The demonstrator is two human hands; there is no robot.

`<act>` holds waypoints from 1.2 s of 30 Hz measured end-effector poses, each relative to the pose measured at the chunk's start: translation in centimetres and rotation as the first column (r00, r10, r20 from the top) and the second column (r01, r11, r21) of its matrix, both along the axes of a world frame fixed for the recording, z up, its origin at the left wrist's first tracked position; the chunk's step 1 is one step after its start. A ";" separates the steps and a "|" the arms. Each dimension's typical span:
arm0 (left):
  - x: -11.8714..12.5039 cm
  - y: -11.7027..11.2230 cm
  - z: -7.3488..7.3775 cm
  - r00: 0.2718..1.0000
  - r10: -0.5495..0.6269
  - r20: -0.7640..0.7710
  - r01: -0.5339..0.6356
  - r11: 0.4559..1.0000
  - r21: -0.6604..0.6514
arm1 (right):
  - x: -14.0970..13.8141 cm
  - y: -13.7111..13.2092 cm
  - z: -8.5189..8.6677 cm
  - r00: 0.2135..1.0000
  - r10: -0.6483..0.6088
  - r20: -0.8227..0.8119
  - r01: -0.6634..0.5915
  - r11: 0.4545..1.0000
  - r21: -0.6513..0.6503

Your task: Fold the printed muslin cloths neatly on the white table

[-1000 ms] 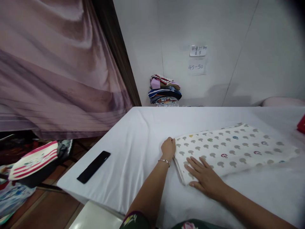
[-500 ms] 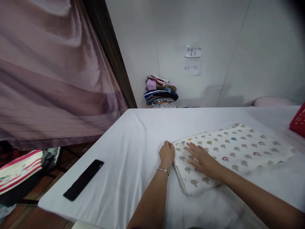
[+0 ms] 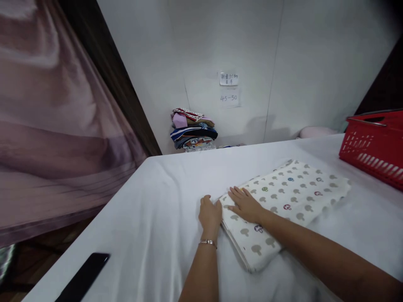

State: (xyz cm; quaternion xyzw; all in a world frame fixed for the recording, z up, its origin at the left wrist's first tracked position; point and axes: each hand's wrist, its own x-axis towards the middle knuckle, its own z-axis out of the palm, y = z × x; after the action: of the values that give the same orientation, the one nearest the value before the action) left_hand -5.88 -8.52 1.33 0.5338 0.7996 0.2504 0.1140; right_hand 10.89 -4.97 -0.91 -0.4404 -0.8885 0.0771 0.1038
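A folded white cloth (image 3: 307, 191) with grey mushrooms and a few coloured ones lies slantwise on the white-covered table. My right hand (image 3: 247, 205) rests flat on its top near the left end, fingers stretched out. At the cloth's left edge is my left hand (image 3: 210, 218), wearing a bracelet (image 3: 208, 242) on the wrist. Its thumb touches or nearly touches the edge, the fingers stand apart from the thumb, and nothing shows gripped in it. Several layers are visible along the cloth's left fold.
A red basket (image 3: 374, 144) stands at the table's right. On the front left lies a black phone-like slab (image 3: 85, 277). Behind the far edge rises a stack of folded fabrics (image 3: 193, 130) against the wall. A pink curtain (image 3: 63, 138) hangs at left.
My view has swung right, bringing more of the red basket in. My left hand's fingers have loosened from a pinch at the cloth's corner. My right palm has settled flat closer to the left edge.
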 end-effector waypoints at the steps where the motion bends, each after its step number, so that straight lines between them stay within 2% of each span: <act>1: 0.0 0.0 0.0 1.000 -0.007 -0.002 0.007 1.000 0.006 | 0.0 0.0 0.1 1.000 -0.002 -0.001 0.002 1.000 -0.013; 7: -0.5 0.2 0.0 0.993 -0.114 0.018 0.114 0.993 -0.022 | 0.3 0.8 1.6 0.998 -0.033 -0.046 0.027 0.993 -0.116; 11: -0.9 0.3 0.1 0.989 -0.148 0.021 0.149 0.987 -0.057 | 1.1 2.9 2.8 0.993 -0.083 -0.082 0.078 0.995 -0.060; 17: -1.0 0.5 0.1 0.988 -0.153 0.029 0.155 0.985 -0.072 | 1.7 5.8 2.7 0.985 0.141 -0.102 -0.150 0.985 -0.083; 24: -1.0 0.8 -0.2 0.995 -0.092 0.035 0.093 0.995 -0.048 | 1.7 6.1 2.8 0.955 0.214 -0.204 -0.239 0.964 -0.112; 29: -1.1 0.8 0.0 0.986 -0.125 0.110 0.132 0.990 -0.058 | 1.9 5.9 2.9 0.928 0.246 -0.280 -0.286 0.952 -0.109; 36: -1.1 0.8 0.5 0.975 -0.156 0.158 0.168 0.984 -0.065 | 1.5 6.0 3.6 0.951 0.242 -0.191 -0.281 0.935 -0.218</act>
State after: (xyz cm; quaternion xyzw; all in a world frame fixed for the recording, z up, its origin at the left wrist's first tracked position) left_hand -6.98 -7.77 1.81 0.5718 0.7514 0.2489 0.2155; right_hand 12.41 1.04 2.70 -0.3196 -0.9118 0.2335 0.1093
